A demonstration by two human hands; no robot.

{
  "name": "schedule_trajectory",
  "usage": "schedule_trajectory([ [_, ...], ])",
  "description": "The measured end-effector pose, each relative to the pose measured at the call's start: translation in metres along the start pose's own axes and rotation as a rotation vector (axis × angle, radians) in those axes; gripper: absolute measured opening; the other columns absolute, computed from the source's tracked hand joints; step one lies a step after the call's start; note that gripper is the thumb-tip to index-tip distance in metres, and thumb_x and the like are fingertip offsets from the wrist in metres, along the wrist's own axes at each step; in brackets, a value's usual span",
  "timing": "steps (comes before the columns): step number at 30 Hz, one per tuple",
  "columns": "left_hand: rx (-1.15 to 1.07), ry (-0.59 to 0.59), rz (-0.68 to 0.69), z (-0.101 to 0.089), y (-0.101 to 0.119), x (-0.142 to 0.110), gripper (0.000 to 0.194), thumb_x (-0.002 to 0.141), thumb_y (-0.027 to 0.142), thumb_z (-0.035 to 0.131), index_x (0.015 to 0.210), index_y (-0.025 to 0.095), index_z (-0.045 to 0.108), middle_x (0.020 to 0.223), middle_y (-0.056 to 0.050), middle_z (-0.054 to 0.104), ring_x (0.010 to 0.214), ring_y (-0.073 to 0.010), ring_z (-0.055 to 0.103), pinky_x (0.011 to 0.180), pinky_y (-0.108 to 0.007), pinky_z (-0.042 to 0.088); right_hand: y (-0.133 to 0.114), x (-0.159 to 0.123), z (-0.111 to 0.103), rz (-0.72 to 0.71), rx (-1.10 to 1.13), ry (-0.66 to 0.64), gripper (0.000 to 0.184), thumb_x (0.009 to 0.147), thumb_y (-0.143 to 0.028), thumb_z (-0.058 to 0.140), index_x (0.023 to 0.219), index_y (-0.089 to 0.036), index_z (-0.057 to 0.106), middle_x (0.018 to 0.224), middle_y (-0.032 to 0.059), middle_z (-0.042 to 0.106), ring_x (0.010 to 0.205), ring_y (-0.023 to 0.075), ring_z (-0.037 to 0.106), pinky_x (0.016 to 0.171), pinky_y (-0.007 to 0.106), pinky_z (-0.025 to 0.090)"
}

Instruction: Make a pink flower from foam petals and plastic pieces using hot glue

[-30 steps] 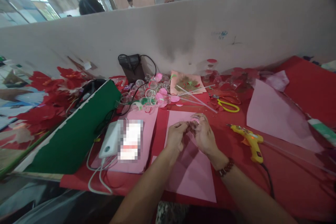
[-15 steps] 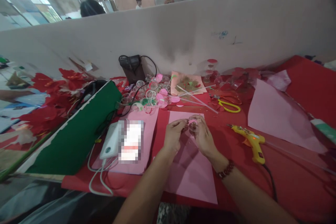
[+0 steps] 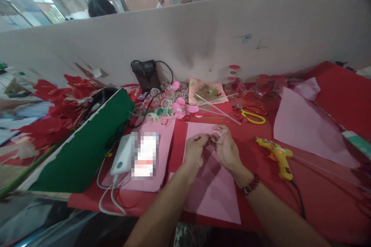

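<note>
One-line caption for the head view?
Both hands, left hand and right hand, pinch a small clear piece over pink paper.

A craft workshop: glue gun [image 3: 277,155], scissors [image 3: 251,115], coloured paper sheets [image 3: 307,128]

Your two forearms come up from the bottom edge, both bare, with no sleeve showing anywhere along them. Your left hand [image 3: 194,150] wears nothing: no ring, watch or glove that can be made out. Your right hand [image 3: 227,148] is likewise ungloved. Just behind your right hand, around the wrist, sits a beaded bracelet [image 3: 250,185] of dark reddish-brown round beads strung in a single row. Fingernail detail is too blurred to tell.
</note>
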State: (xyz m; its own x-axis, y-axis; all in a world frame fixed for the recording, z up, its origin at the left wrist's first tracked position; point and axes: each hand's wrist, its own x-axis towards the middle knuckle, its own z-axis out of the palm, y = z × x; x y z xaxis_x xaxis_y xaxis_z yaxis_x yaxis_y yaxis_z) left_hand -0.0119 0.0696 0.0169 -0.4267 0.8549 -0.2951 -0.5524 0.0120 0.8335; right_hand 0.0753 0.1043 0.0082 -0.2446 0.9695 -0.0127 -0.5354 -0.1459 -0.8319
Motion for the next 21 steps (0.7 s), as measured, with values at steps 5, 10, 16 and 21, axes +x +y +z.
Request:
schedule_trajectory([
  [5,0.286,-0.029,0.056,-0.008,0.0,0.002,0.01,0.069,0.024,0.059,0.069,0.015,0.063,0.06,0.002,0.056,0.056,-0.0096,0.048,0.057,-0.024,0.036,-0.01,0.0,0.003,0.074,0.187,0.02,0.016,0.082,-0.042,0.059,0.086,-0.027,0.061,0.09,-0.0043,0.058,0.064,0.0085,0.05,0.058,0.02,0.044],
  [10,0.554,-0.07,0.233,-0.016,0.006,0.006,0.024,0.081,0.033,0.052,0.062,0.018,0.056,0.059,0.001,0.054,0.06,-0.0121,0.048,0.059,-0.025,0.037,-0.009,-0.001,0.003,0.11,0.182,-0.014,0.017,0.081,-0.042,0.061,0.089,-0.028,0.062,0.086,-0.0033,0.06,0.065,0.0103,0.051,0.059,0.022,0.045],
  [16,0.298,-0.117,0.238,-0.009,0.017,0.0,0.025,0.07,0.019,0.062,0.093,0.018,0.073,0.099,-0.009,0.071,0.089,-0.0189,0.063,0.083,-0.032,0.047,-0.004,-0.004,0.002,0.095,-0.02,-0.066,0.02,0.086,-0.044,0.053,0.097,-0.029,0.059,0.081,-0.0005,0.059,0.063,0.0136,0.051,0.059,0.026,0.045],
  [21,0.26,-0.137,0.213,-0.006,0.022,-0.005,0.024,0.07,0.03,0.069,0.088,0.017,0.076,0.091,-0.009,0.074,0.08,-0.0186,0.065,0.079,-0.033,0.05,0.003,-0.006,-0.001,0.055,-0.195,-0.091,0.03,0.084,-0.05,0.054,0.106,-0.03,0.057,0.093,-0.0007,0.06,0.068,0.013,0.052,0.064,0.026,0.046],
])
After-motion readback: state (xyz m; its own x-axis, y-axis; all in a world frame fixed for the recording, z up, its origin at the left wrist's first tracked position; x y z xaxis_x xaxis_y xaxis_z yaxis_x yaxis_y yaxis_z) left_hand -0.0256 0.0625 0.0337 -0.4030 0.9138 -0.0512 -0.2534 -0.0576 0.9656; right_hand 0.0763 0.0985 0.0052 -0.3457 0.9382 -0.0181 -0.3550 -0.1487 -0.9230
